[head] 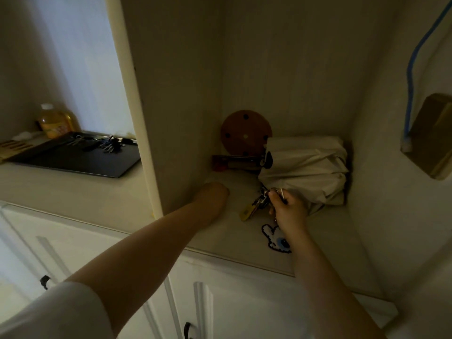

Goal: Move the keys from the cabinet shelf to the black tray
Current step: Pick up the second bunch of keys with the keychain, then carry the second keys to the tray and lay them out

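My right hand (pixel 288 210) grips a bunch of keys (pixel 261 198) with a yellow tag (pixel 246 212) just above the cabinet shelf (pixel 227 231), in front of a white folded bag. A white bunny-shaped charm (pixel 276 238) hangs or lies below that hand; part of it is hidden by my wrist. My left hand (pixel 212 199) rests on the shelf near the left wall with its fingers curled under; it holds nothing that I can see. The black tray (pixel 80 160) lies on the counter to the left, outside the cabinet, with several dark keys (pixel 107 144) on its far side.
On the shelf's back stand a round wooden disc (pixel 245 134), a dark metal tool (pixel 239 161) and the white bag (pixel 305 172). The cabinet's side wall (pixel 156 106) separates shelf and tray. A juice bottle (pixel 55 121) and a wooden knife block (pixel 12 148) stand by the tray. A blue cable (pixel 411 77) hangs at right.
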